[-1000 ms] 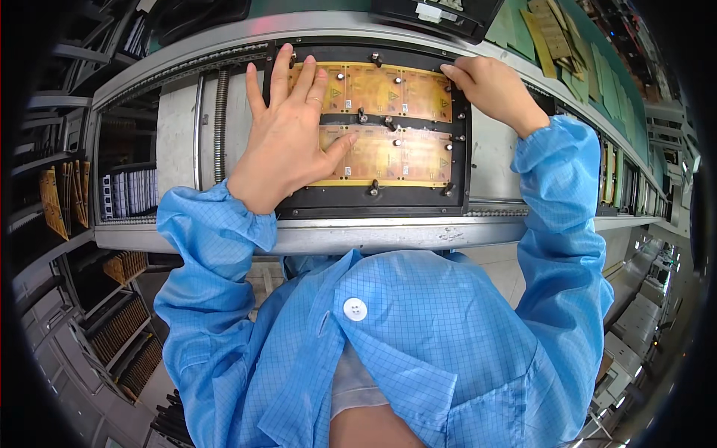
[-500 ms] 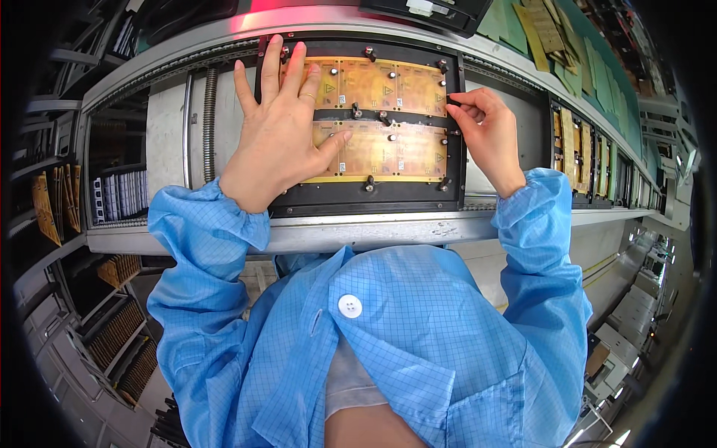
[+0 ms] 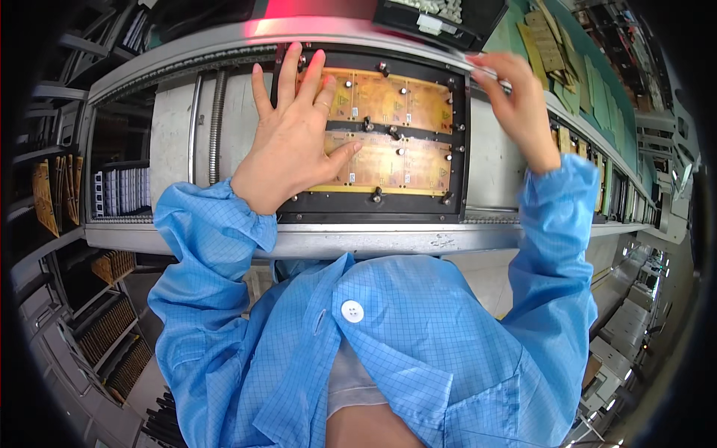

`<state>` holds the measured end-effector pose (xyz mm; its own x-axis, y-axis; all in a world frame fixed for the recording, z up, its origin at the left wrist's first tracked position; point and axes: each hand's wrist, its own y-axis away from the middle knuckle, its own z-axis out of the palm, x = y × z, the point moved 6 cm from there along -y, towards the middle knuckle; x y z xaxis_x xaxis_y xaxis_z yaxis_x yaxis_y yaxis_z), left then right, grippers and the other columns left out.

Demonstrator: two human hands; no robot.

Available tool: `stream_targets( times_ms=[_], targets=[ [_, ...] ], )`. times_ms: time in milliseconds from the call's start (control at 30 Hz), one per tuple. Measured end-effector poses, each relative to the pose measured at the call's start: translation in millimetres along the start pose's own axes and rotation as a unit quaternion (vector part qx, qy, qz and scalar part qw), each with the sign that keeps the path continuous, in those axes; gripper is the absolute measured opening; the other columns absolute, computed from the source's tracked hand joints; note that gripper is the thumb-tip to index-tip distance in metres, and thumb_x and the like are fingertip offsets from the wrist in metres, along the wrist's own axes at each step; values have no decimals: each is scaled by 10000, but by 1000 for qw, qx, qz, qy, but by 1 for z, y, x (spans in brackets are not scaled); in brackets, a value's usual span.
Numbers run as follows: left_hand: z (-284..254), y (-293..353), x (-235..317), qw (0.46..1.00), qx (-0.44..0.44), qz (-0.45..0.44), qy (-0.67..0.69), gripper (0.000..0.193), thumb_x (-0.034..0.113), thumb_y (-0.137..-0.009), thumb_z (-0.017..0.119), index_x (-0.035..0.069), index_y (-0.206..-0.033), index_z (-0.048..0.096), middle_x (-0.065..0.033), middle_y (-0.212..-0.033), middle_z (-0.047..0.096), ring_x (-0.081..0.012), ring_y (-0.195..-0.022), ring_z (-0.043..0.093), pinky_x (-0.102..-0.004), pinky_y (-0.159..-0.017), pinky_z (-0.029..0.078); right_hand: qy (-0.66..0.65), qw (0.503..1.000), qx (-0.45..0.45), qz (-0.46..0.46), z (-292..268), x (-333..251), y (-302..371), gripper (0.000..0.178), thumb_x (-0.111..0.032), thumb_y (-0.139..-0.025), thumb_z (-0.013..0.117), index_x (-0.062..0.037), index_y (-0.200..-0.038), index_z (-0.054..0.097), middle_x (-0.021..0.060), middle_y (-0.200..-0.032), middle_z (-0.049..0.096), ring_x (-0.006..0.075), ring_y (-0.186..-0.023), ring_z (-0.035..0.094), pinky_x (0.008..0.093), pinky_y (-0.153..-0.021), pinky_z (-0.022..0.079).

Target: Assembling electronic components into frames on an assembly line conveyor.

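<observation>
My left hand point(image 3: 295, 142) lies with its fingers spread over the left part of a black carrier frame point(image 3: 358, 208) and the amber circuit boards in it. The upper board panel point(image 3: 381, 97) and the lower board panel point(image 3: 429, 160) sit in two rows. Small black clamps point(image 3: 367, 125) and pins stand along their edges. My right hand point(image 3: 519, 97) is raised off the carrier, over the far rail at its right. Its fingers are curled together and slightly blurred; what they hold, if anything, cannot be made out against the bright rail.
The carrier rests between the metal rails of a conveyor point(image 3: 336, 238). A black bin point(image 3: 441, 26) with small white parts stands behind the far rail. Green and tan sheets point(image 3: 549, 45) are piled at the far right. Racks of boards point(image 3: 112, 321) stand at the left.
My right hand has left the carrier's right edge and moved up and to the right, to the far rail. My left hand stays spread on the carrier. The whole view has shifted slightly.
</observation>
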<state>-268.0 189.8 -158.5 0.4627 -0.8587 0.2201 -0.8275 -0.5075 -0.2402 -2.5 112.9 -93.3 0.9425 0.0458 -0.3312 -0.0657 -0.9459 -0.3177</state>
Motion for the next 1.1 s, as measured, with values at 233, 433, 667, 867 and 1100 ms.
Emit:
stream_targets(
  times_ms=[233,433,667,867,1100],
  targets=[
    [-17,12,-12,998,6,-39,56,791,502,-850,726,-72,-1369,562,-294,-1653,112,-497,-1528,-1,-751,-1142,25,190,955,-158,164,84,50,-152,608,-458,-899,719,-96,-1370,584,246,-1162,678,396,-1210,603,449,-983,515],
    [-56,86,-32,972,109,-166,123,488,222,-935,695,41,-1376,592,-259,-1641,237,-481,-1513,76,-565,-1210,116,74,975,-179,112,110,55,-180,670,-482,-873,757,-132,-1386,506,303,-1378,511,446,-1076,655,464,-997,511],
    [-35,144,-72,910,178,-321,192,307,187,-963,671,64,-1242,703,-165,-1536,488,-408,-1511,150,-510,-1211,170,-67,991,-106,54,77,62,-165,186,-140,-826,798,-64,-995,782,133,-908,762,248,-876,729,365,-817,553],
    [-31,140,-79,905,163,-331,212,259,190,-979,657,84,-1204,725,-114,-1503,538,-379,-1500,207,-497,-1209,205,-47,992,-9,113,58,52,-156,210,-109,-832,780,-75,-1038,800,179,-924,760,279,-863,737,372,-819,564],
    [-28,141,-82,901,151,-345,217,242,198,-973,668,84,-1175,734,-93,-1478,563,-363,-1494,231,-470,-1191,261,-264,951,-141,80,54,-28,-109,171,-64,-887,726,-39,-1045,788,52,-792,731,91,-687,620,266,-660,532]
  ],
)
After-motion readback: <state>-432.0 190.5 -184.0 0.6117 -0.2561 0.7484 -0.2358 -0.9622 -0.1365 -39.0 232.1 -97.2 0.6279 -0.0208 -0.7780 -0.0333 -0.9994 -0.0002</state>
